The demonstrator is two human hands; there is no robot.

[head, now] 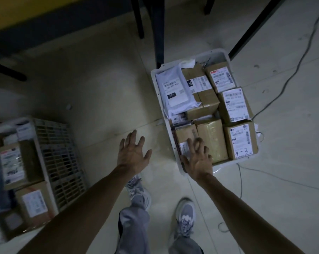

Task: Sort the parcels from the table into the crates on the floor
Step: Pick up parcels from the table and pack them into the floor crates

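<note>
White crate (213, 55) sits on the floor (100, 88), right of centre, packed with parcels lying label-up.
- Far left corner: white mailer bag (173, 88) with a black tag reading 231.
- Near right corner: brown box marked 4-3 (241, 142) in handwriting.
- Just beside that one: taped box (212, 140), no label showing.
- Near left corner: small box (185, 136) with a label on its near end.
- More labelled brown boxes fill the far and right side.

Right hand (198, 158) is palm down over the crate's near left corner. Its fingers are apart and slightly bent, and the index finger reaches over the small box's label. Cannot tell if it touches. Nothing is held.

Left hand (134, 153) is palm down over bare floor between the two crates. Its fingers are straight and spread wide, holding nothing.

Lattice crate (59, 158) stands at the left edge, blurred. It holds labelled brown boxes, print unreadable.

Dark table legs (158, 30) stand beyond the white crate. Cables (292, 70) trail over the floor to the right. Grey shoes (186, 217) and grey trousers show below the arms.
</note>
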